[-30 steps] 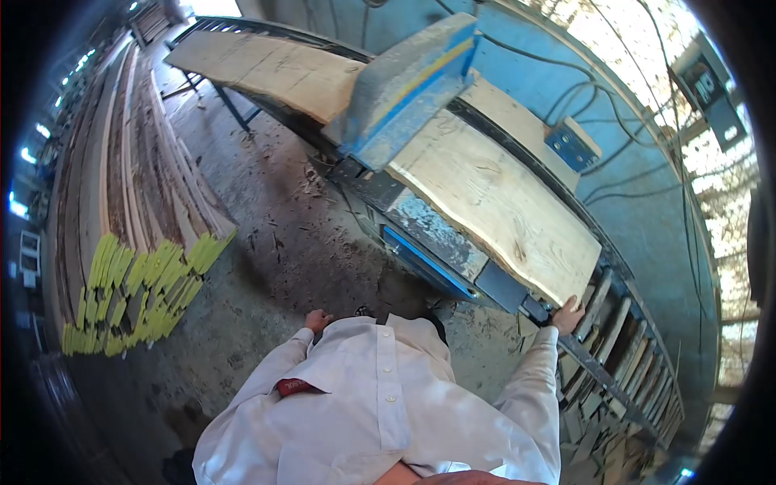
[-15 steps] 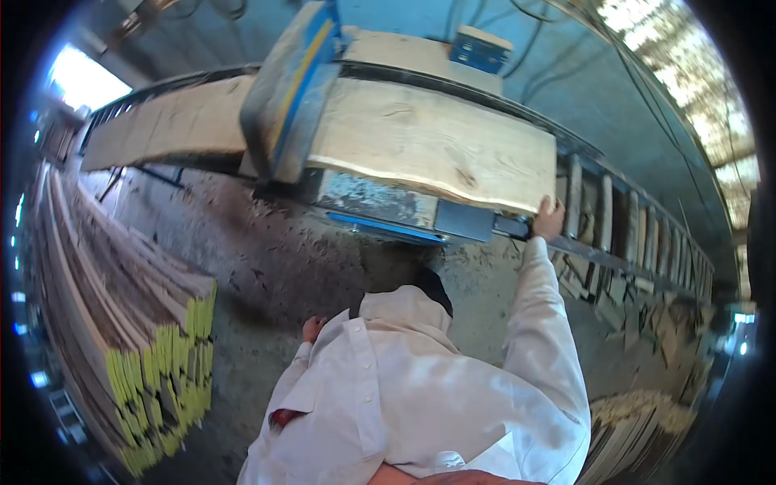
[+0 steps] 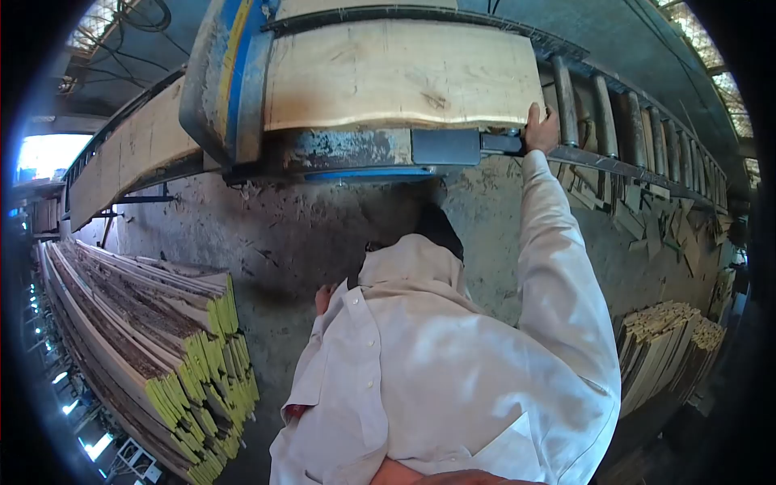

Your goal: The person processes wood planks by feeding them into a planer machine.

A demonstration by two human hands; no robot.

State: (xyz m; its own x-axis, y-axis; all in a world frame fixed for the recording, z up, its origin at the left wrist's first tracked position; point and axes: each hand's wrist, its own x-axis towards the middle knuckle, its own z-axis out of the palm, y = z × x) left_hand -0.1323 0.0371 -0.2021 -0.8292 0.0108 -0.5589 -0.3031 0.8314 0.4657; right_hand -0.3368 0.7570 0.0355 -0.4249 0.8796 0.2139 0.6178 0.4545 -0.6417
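A wide pale wooden board [image 3: 396, 73] lies across the machine bed, with a wavy near edge and a squared right end. My right hand [image 3: 541, 129] has its fingers on the near right corner of this board, arm stretched forward. Left of the board's middle stands an upright blue and yellow machine housing [image 3: 230, 81]; wood also shows on its left side. My left hand [image 3: 325, 297] is low beside my body, partly hidden by the white shirt, and its finger positions are unclear.
Metal rollers [image 3: 605, 117] continue to the right of the board. Stacked planks with yellow ends [image 3: 202, 380] lie at lower left. Scrap wood [image 3: 687, 242] is on the floor at right, above a cut-wood pile [image 3: 659, 347]. Cables [image 3: 133, 24] hang at upper left.
The camera view has shifted, so the machine and board appear higher and farther left. My right hand remains at the board's corner; the left hand stays by my side.
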